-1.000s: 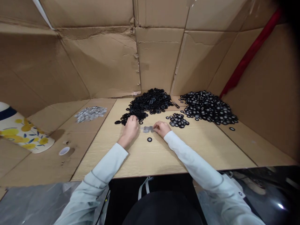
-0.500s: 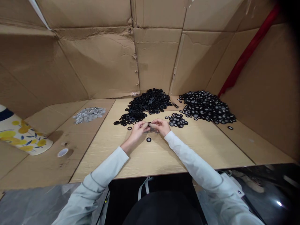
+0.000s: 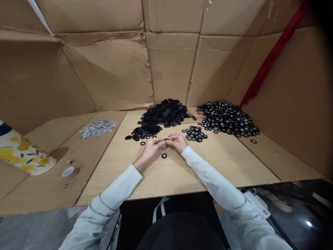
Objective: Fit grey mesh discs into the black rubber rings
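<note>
At far left a white cylinder with yellow flowers (image 3: 26, 152) is cut off by the picture's edge, so what it holds cannot be told. Near its base sits a small white round thing (image 3: 68, 171), roll or cup being unclear. Behind lies a pile of gray discs (image 3: 97, 129) on cardboard. Next comes a loose heap of black rings (image 3: 163, 113) at the back of the tabletop (image 3: 221, 166). In front of it the left hand (image 3: 153, 147) and right hand (image 3: 178, 143) meet, fingertips pinching one small black ring (image 3: 167, 140) between them; the fingers cover much of it, and whether a disc sits in it cannot be made out. Just nearer lies a disc-filled ring (image 3: 164, 156). Rightward are a small dark tool (image 3: 193, 117), partly lost beside the heap, a small cluster of filled rings (image 3: 195, 133) and a larger mound of filled rings (image 3: 226, 118), many overlapping and hidden
</note>
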Tool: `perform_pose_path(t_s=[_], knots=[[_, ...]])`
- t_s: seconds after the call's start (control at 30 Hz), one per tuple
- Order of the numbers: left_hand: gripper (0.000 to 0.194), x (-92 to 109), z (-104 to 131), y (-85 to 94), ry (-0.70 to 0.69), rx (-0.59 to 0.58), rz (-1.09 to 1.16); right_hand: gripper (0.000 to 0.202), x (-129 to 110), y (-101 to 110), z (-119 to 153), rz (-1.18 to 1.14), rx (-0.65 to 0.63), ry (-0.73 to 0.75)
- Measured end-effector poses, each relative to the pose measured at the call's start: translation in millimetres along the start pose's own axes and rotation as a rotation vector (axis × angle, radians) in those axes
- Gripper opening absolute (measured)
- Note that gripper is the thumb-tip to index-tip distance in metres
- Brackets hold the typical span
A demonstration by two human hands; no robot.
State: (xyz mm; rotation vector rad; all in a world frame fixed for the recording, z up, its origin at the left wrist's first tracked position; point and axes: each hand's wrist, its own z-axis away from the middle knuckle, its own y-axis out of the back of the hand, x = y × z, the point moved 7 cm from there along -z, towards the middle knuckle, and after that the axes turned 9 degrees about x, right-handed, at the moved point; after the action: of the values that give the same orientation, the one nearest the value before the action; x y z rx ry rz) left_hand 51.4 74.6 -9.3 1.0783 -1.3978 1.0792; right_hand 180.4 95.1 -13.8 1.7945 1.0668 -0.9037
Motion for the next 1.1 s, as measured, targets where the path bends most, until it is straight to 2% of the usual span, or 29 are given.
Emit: perform_pose_path(t_s=[0.17,0.27,0.5,0.6,0.73,0.93,1.1], knots=[[0.024,-4.5,1.2,3.1,0.054,0.04,0.027,0.015,7.9,-4.5,0.5,-0.152,-0.059,-0.147],[0.025,-5.2,0.4,1.8,0.072,0.012,0.072,0.018,2.2,-7.8,3.0,-0.274,-0.123,-0.166],[0.029,-4.2,-2.0,-0.5,0.016,0.012,0.097,0.028,-1.7,-10.4,9.4,-0.434,-0.107,-0.291],[0.032,-2.4,-0.8,-1.1,0.016,0.06,0.118,0.032,2.2,-11.4,11.1,-0.432,-0.084,-0.337],[0.029,2.1,-0.8,1.8,0.004,0.128,0.083,0.031,4.2,-10.3,10.5,-0.405,-0.049,-0.306],[0.03,8.8,-2.9,0.8,-0.082,0.131,0.026,0.022,0.9,-3.6,4.8,-0.38,0.036,-0.225],[0.036,11.5,-6.7,4.9,-0.117,0.226,0.134,0.017,-7.9,4.7,0.4,-0.345,0.073,-0.136]])
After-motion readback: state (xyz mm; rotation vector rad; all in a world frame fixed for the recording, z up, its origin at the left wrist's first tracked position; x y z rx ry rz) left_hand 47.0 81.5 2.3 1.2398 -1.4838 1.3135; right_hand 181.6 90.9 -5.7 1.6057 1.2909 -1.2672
